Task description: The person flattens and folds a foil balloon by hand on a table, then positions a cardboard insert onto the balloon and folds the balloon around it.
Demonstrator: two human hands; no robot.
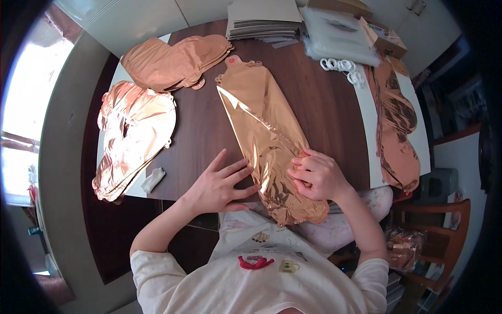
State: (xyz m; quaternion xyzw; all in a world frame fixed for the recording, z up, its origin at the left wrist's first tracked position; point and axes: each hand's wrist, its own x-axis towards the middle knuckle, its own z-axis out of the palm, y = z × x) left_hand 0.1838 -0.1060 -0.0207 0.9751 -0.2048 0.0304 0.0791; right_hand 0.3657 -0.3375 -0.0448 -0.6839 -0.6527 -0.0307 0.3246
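A long rose-gold foil balloon (264, 123), flat and folded lengthwise, lies on the dark wooden table (198, 131) and hangs over its near edge. My left hand (219, 184) rests flat with fingers spread on the table, its fingertips touching the foil's left edge. My right hand (315, 175) has its fingers curled, pinching the foil's right edge near the lower end.
Piles of flat foil balloons lie at the left (133, 136), back left (175, 60) and right (397, 125). A stack of grey cards (264, 21), clear plastic bags (340, 34), white rings (342, 67) and a cardboard box (384, 36) sit at the back. A wooden chair (439, 230) stands at the right.
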